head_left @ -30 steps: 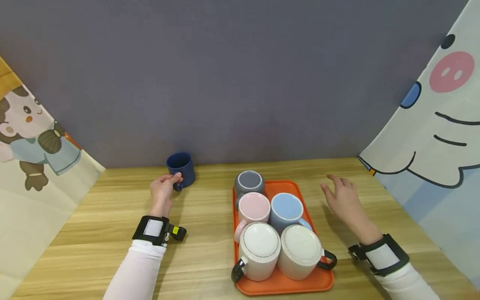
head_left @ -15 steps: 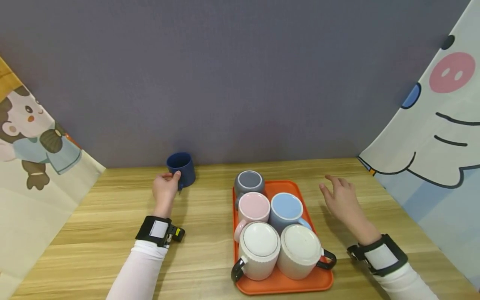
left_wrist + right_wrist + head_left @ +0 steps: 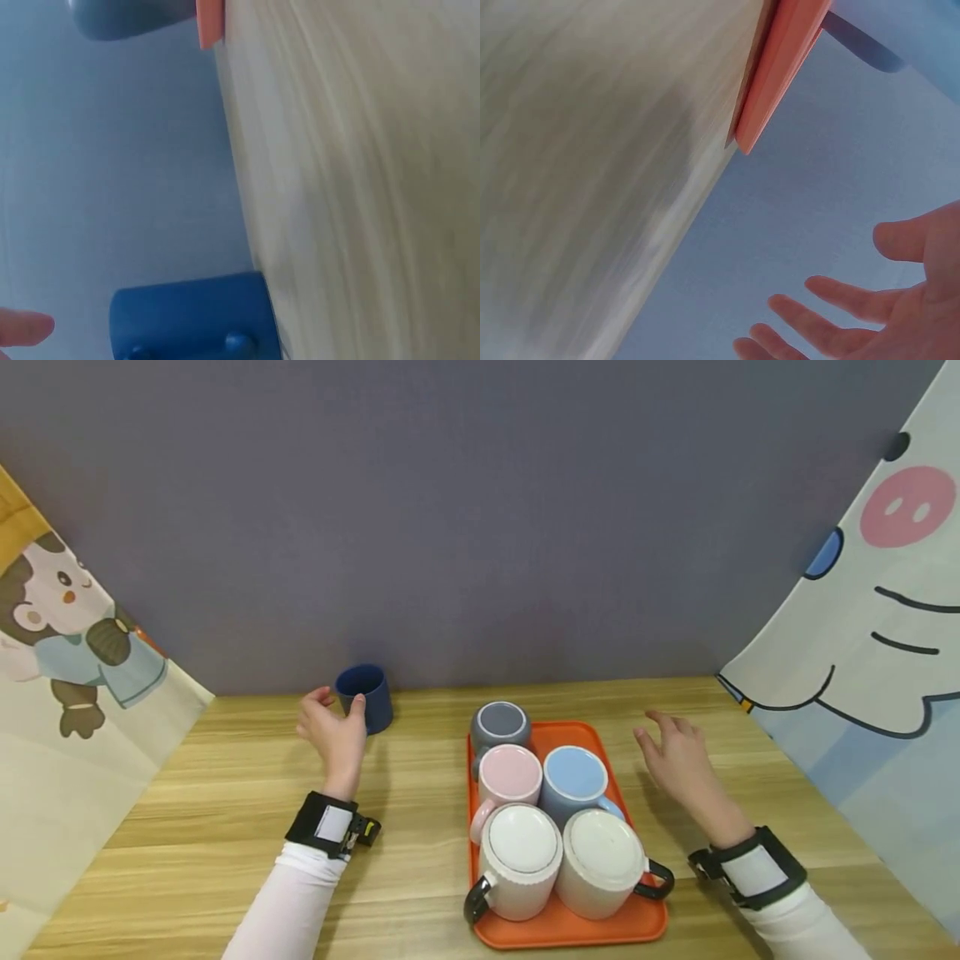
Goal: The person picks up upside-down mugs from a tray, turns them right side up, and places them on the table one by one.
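A dark blue mug (image 3: 375, 703) stands upright near the back wall, its opening facing up. In front of it is my left hand (image 3: 333, 733), thumb and fingers spread apart and gripping nothing. The left wrist view shows a fingertip (image 3: 26, 328) apart from the blue mug (image 3: 191, 319). To the right of the orange tray (image 3: 573, 935) my right hand (image 3: 677, 756) hovers with relaxed, spread fingers. Upside down on that tray are a grey mug (image 3: 501, 723), a pink mug (image 3: 510, 774), a light blue mug (image 3: 574, 777) and two white mugs, one left (image 3: 521, 860), one right (image 3: 602, 860).
The wooden table (image 3: 187, 827) ends at a grey wall panel (image 3: 480, 527). Printed cloths hang at the left (image 3: 97, 760) and right (image 3: 885, 635). Black handles of the white mugs jut past the tray's sides.
My left hand has let go of the blue mug's handle, and its thumb and fingers have spread apart. The mug stays in place. My right hand has barely moved.
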Tool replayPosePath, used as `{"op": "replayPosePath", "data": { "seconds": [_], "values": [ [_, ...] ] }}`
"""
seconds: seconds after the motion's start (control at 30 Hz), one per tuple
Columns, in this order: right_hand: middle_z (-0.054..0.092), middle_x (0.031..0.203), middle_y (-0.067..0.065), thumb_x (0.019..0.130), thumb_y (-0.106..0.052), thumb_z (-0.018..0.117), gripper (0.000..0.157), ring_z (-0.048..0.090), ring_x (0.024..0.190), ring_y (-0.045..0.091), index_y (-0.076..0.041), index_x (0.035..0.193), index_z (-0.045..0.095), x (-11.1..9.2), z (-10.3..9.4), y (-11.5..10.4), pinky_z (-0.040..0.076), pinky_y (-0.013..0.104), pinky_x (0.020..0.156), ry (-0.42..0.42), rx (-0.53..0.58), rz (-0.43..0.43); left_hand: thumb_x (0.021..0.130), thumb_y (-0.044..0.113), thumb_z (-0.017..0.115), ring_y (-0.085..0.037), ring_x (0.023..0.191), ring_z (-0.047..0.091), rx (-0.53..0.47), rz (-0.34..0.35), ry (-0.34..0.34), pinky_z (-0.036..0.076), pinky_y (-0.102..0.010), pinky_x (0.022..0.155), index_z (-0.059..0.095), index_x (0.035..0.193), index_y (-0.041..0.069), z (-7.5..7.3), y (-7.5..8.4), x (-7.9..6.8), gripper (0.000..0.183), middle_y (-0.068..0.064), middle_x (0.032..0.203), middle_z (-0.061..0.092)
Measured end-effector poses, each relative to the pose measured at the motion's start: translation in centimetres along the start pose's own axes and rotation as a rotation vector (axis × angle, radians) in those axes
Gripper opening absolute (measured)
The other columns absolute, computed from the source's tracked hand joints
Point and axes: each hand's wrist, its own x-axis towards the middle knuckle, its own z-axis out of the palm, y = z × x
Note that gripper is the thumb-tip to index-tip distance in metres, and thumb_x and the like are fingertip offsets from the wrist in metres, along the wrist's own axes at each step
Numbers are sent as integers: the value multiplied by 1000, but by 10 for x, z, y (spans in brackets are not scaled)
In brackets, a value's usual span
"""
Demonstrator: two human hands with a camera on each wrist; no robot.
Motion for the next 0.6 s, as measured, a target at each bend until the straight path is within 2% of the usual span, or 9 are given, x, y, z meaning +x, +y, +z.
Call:
{"op": "replayPosePath", "data": {
  "seconds": [0.17,0.37,0.6],
  "values": [
    [49,118,43,96,-17,53,43,41,111,60,14,125,48,3,5,-5,27,65,96,33,7,-34,81,12,72,-34,107,42,-21,28,-90,29,-38,91,50,114,-4,3,7,-8,43,-20,107,54],
    [50,118,42,96,-18,53,42,43,111,59,13,124,50,9,9,-11,29,65,96,49,20,-51,80,15,72,-34,96,49,-71,-10,-192,33,-29,82,49,117,-3,11,15,-21,47,-19,103,59],
    [52,120,39,96,-19,53,42,44,113,56,12,125,50,15,11,-17,28,64,97,46,27,-51,82,18,72,-33,99,48,-70,-35,-340,34,-33,84,46,120,-2,18,20,-35,50,-21,109,58]
  ]
}}
